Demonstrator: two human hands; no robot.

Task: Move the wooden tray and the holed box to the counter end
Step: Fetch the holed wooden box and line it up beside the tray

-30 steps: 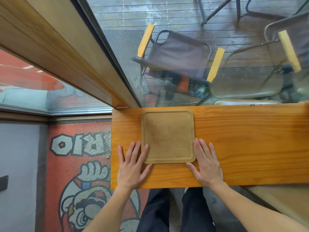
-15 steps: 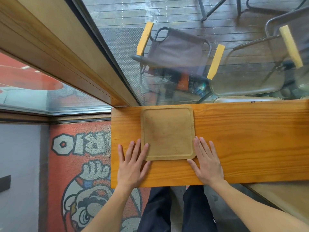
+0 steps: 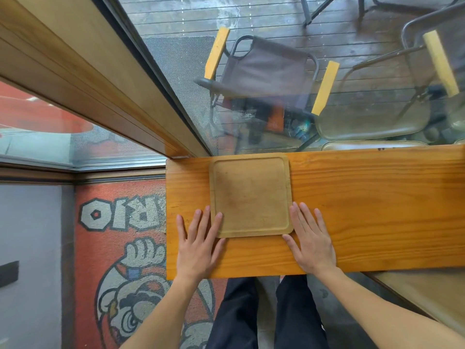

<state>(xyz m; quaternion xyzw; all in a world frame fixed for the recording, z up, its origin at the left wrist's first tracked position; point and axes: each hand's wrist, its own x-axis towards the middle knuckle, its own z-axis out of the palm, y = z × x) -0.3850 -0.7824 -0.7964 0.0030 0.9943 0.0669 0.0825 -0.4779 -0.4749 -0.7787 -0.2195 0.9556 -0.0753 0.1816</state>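
Note:
A square wooden tray point(image 3: 251, 195) with rounded corners lies flat near the left end of the orange wooden counter point(image 3: 364, 202), its far edge against the window. My left hand point(image 3: 198, 244) rests flat on the counter, fingers apart, its fingertips touching the tray's near left corner. My right hand point(image 3: 309, 238) lies flat at the tray's near right corner, thumb against the near edge. Neither hand grips the tray. No holed box is in view.
A glass window point(image 3: 276, 71) rises right behind the counter, with folding chairs outside. The counter's left end point(image 3: 167, 217) drops off to a red floor mat point(image 3: 120, 248). My legs are under the counter. A second tabletop point(image 3: 432, 293) shows at lower right.
The tray has slid away from me until its far edge reached the window side of the counter. Both hands followed it, staying flat at its near corners.

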